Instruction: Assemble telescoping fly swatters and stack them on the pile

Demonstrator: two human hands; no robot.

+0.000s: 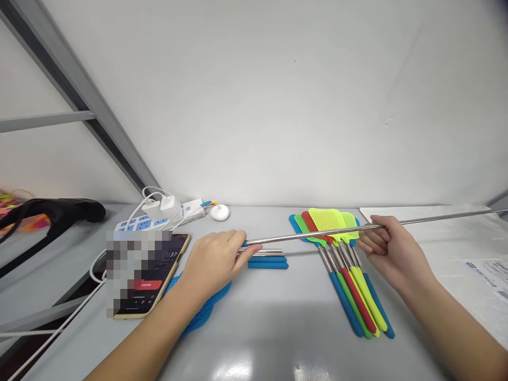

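Observation:
A long, thin telescopic metal rod (301, 236) stretches across the view and runs out past the right edge, so its far end is hidden. My left hand (216, 259) is closed around its blue handle end, of which only a sliver shows. Farther along, my right hand (387, 248) has its thumb and fingers closed on the metal shaft. Below the rod, several fly swatters (349, 280) in blue, green, red and yellow lie fanned on the table. Blue-handled metal rods (268, 262) lie just right of my left hand. Blue mesh swatter heads (202, 316) show partly under my left forearm.
A phone (159, 280) lies on the grey table (273, 338) at left. Behind it are a power strip (143, 223) with plugs and cables, and a white round device (219, 212). Clear plastic packaging (448, 243) covers the right side. A metal frame (91, 106) stands at left.

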